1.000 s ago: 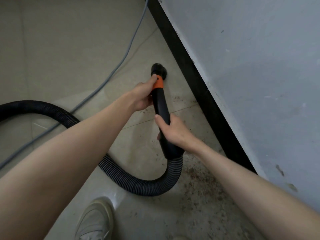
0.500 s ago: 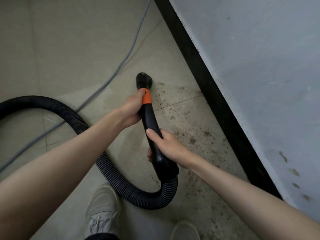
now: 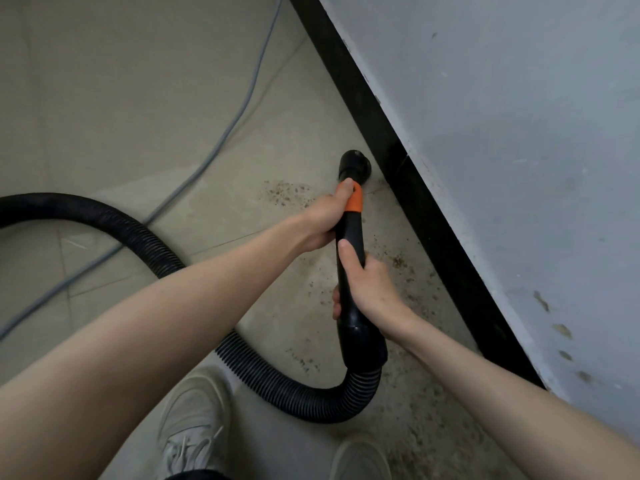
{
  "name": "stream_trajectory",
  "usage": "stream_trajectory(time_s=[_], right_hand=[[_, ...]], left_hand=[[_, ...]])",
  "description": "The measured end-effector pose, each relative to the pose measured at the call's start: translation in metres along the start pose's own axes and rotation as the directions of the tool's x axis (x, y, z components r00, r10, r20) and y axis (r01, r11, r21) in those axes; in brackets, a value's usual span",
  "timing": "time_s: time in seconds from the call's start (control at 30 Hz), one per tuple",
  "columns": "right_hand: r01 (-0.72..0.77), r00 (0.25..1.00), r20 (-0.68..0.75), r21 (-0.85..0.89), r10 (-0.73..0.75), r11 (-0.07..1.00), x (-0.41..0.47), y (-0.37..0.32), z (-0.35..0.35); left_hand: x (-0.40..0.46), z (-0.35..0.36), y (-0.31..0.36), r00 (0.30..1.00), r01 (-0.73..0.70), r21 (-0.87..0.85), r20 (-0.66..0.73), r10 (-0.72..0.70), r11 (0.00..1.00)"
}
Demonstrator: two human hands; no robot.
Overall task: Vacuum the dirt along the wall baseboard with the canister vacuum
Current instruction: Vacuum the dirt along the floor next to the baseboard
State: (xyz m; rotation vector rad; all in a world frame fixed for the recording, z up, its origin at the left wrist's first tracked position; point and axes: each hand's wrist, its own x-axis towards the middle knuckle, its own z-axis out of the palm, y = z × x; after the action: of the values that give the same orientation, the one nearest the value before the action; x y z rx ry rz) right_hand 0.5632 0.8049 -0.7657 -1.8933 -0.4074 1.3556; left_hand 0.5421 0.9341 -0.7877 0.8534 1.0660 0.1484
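Note:
A black vacuum wand [image 3: 350,237] with an orange collar [image 3: 354,199] points at the floor beside the black baseboard [image 3: 429,216]. Its round nozzle [image 3: 354,164] sits close to the baseboard's foot. My left hand [image 3: 323,220] grips the wand just below the orange collar, thumb on the collar. My right hand [image 3: 369,289] grips the wand lower down, near the cuff. The ribbed black hose [image 3: 284,386] loops from the cuff under my arms and off to the left. Brown dirt specks [image 3: 412,275] lie scattered along the baseboard, with another patch [image 3: 287,194] left of the nozzle.
A grey wall [image 3: 519,150] rises above the baseboard on the right. A grey power cord [image 3: 221,140] runs across the beige tile floor from the top to the left edge. My two pale shoes [image 3: 194,420] stand at the bottom, the right one [image 3: 360,459] near more dirt.
The nozzle has swung right from the open floor to the foot of the baseboard. Both hands kept their grip on the wand and moved with it.

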Motion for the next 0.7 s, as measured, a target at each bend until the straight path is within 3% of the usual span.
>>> stream_trajectory(time_s=[0.33, 0.53, 0.7], right_hand=[[-0.009, 0.995, -0.096, -0.097, -0.001, 0.995, -0.007, 0.005, -0.012], [-0.047, 0.997, -0.06, -0.01, 0.046, 0.999, -0.013, 0.013, -0.008], [-0.074, 0.997, -0.016, 0.06, 0.075, 0.995, -0.011, 0.012, -0.007]], left_hand=[[-0.006, 0.022, -0.005, 0.998, 0.008, 0.005, 0.056, -0.008, 1.0], [-0.013, 0.02, -0.011, 0.994, 0.047, 0.008, 0.097, -0.047, 0.999], [-0.014, 0.017, -0.009, 0.998, 0.027, 0.05, 0.051, -0.03, 0.998]])
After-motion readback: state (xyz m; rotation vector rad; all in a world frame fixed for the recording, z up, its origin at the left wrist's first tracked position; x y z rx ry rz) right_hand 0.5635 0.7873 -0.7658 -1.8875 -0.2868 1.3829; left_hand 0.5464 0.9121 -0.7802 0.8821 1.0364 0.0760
